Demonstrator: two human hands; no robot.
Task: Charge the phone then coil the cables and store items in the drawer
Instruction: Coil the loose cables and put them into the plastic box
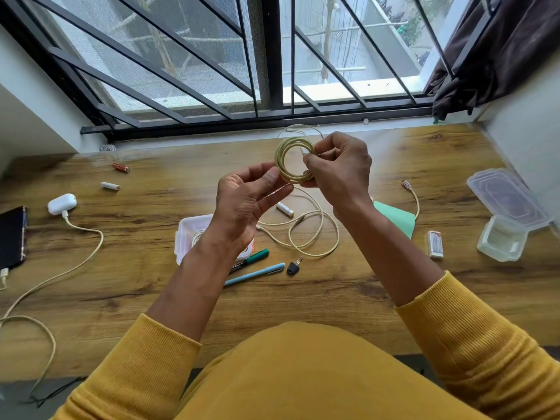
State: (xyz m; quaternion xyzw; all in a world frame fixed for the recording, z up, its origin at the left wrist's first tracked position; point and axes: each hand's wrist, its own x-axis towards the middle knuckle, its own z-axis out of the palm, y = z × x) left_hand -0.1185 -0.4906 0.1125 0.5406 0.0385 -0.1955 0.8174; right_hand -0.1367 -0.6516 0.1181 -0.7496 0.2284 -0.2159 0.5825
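Under hands: box [194, 230], loose cable [306, 234], pens [254, 272], key [294, 268].

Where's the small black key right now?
In the head view, the black key lies on the wooden table just right of centre, beside the tip of the light blue pen and just below the loose cable.

Surface: wooden desk top [127, 286], brown grain, running up to the window sill.
Window: sliding glass panes [339, 56] behind a black metal grille [169, 59] with diagonal bars.
Curtain: dark brown fabric [500, 53], bunched at the upper right corner.
Walls: white, on the left [27, 95] and right [527, 131].
Light: daylight through the window.
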